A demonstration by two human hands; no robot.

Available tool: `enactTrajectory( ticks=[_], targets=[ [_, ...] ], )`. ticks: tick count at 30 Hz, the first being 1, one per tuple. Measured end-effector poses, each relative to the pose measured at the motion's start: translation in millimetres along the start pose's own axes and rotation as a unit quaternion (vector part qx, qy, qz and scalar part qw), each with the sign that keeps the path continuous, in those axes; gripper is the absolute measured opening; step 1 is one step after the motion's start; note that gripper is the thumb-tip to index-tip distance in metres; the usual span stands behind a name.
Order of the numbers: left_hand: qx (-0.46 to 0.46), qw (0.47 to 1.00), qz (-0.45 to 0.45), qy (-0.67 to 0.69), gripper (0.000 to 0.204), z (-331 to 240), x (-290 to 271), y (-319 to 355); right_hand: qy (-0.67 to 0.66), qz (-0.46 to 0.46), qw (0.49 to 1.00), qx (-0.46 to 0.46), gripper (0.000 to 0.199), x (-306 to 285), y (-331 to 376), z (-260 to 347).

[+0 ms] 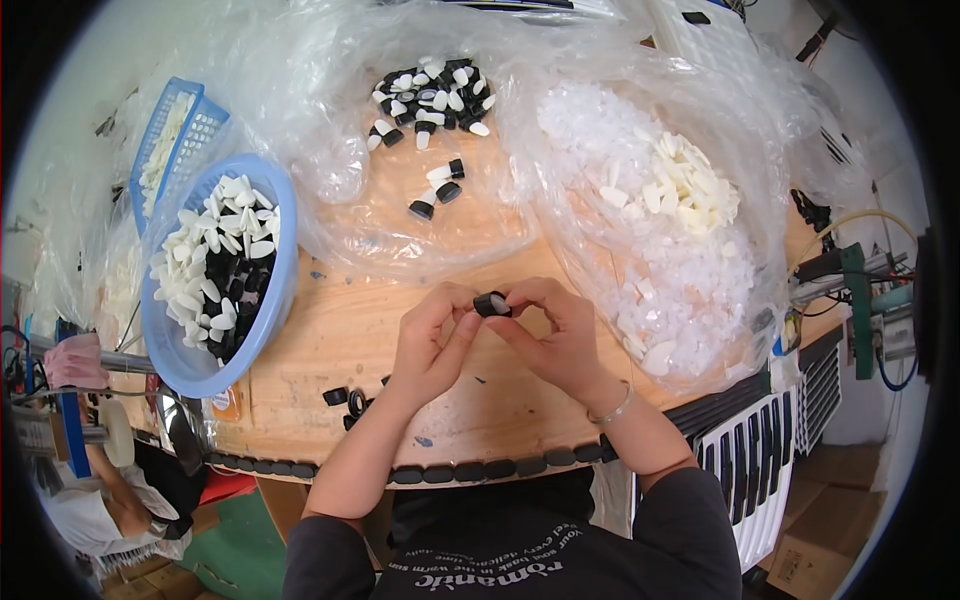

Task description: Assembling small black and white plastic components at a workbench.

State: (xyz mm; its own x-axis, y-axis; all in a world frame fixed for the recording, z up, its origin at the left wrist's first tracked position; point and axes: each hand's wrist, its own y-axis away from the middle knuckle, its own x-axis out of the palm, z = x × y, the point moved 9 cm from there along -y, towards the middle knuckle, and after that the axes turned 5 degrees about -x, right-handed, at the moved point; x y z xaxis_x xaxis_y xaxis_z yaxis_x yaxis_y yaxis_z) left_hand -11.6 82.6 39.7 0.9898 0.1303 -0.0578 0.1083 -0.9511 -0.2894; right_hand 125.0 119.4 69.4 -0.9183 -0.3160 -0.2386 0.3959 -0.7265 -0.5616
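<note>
Bare wooden tabletop spreads under my arms, and I take the blue bowl as my mark. Left of it and farther off leans a blue basket with white pieces in it. The bowl itself holds white paddles heaped beside black caps. Just right of it, nearer me, a few loose caps lie on the wood.

Farther right of the bowl, my left hand pinches one black cap by its left side, thumb and forefinger closed on the wall. The cap is held above the table, tilted, its pale inner face toward the right. My right hand closes thumb and forefinger at the opposite edge; I can't tell whether those tips also nip something pale inside.

I'd expect it to be light, stiff and hard to break, but smooth and small enough to slip or spin. I'd grip the side wall with finger pads and keep the mouth free.

Beyond, right of the bowl, capped paddles sit on clear plastic; farthest right, a clear bag holds pale pieces.
</note>
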Motion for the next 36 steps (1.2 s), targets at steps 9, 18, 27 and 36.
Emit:
enactTrajectory(
  ticks=[9,18,27,36],
  targets=[
    [0.064,0.996,-0.007,-0.057,0.017,-18,-1,-4,0.053,0.021,0.995,-0.084,0.027,2,-8,20],
    [0.054,0.997,-0.008,-0.052,0.020,-15,-6,-1,0.025,0.032,0.996,-0.078,0.025,4,-9,23],
    [0.110,0.983,-0.027,-0.142,0.020,-33,-5,-4,0.024,0.050,0.996,-0.073,0.020,8,-12,22],
    [0.081,0.990,-0.021,-0.114,0.017,-22,-5,-1,-0.004,0.056,0.998,-0.030,0.019,6,-7,11]
  ],
)
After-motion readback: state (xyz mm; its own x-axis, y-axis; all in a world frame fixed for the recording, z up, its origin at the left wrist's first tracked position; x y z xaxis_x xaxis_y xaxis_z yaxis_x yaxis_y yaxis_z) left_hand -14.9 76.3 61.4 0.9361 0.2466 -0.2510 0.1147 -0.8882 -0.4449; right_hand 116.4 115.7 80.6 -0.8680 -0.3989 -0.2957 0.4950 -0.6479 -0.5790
